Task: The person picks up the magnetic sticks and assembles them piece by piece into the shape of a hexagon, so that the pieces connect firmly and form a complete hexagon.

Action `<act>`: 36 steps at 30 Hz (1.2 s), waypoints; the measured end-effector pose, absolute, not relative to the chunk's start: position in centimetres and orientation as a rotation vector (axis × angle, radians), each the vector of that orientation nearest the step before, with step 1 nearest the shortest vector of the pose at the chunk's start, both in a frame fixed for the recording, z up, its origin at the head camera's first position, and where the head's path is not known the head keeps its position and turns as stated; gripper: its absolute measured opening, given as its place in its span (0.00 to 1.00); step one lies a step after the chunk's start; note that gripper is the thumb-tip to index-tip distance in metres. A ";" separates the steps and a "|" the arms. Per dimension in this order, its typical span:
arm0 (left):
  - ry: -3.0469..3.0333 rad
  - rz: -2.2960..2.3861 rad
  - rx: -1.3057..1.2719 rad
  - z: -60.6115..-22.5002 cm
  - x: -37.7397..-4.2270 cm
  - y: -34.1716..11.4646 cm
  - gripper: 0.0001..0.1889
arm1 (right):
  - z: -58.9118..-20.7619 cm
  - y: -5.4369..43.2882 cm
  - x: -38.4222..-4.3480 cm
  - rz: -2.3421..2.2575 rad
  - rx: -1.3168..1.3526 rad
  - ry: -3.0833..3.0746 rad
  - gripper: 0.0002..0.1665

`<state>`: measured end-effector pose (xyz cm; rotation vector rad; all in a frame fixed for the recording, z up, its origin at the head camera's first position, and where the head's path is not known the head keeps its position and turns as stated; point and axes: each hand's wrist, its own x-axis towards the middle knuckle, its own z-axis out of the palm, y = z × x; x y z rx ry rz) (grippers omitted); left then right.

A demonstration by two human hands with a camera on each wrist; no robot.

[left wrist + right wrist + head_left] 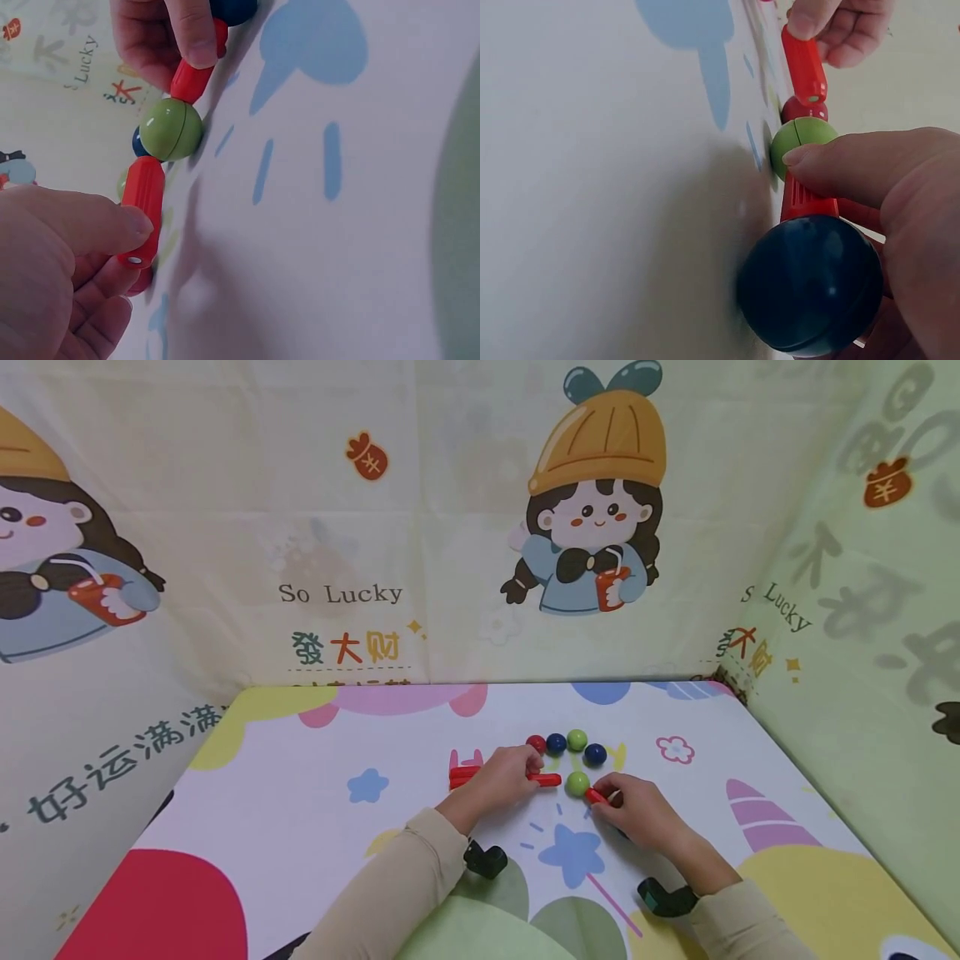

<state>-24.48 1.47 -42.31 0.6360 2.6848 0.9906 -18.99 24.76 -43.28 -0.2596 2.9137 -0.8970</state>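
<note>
My left hand (504, 781) pinches a short red rod (144, 195) between thumb and fingers. That rod points at a green ball (577, 784), with a small gap between them in the head view. Between my right thumb and fingers is a second red rod (808, 201). One end of it meets the green ball, and a dark blue ball (810, 285) sits at its other end. My right hand (637, 806) mostly hides that blue ball in the head view. Both hands are low over the patterned white table (300, 827).
Behind the hands lie a red ball (536, 743), a blue ball (556, 744), another green ball (577, 740) and another blue ball (596, 754). More red rods (464, 772) lie left of my left hand, partly covered by it. Printed cloth walls (450, 543) stand behind the table.
</note>
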 end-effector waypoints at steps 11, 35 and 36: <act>2.679 0.924 0.650 -42.6 -24.7 2.7 0.15 | -43.2 24.9 -18.8 -0.894 -0.262 2.911 0.15; 2.667 0.931 0.676 -43.1 -25.1 2.8 0.15 | -41.6 23.8 -20.0 -0.830 -0.366 2.923 0.24; 2.666 0.933 0.686 -43.0 -25.1 2.9 0.15 | -41.6 23.7 -20.0 -0.809 -0.371 2.929 0.25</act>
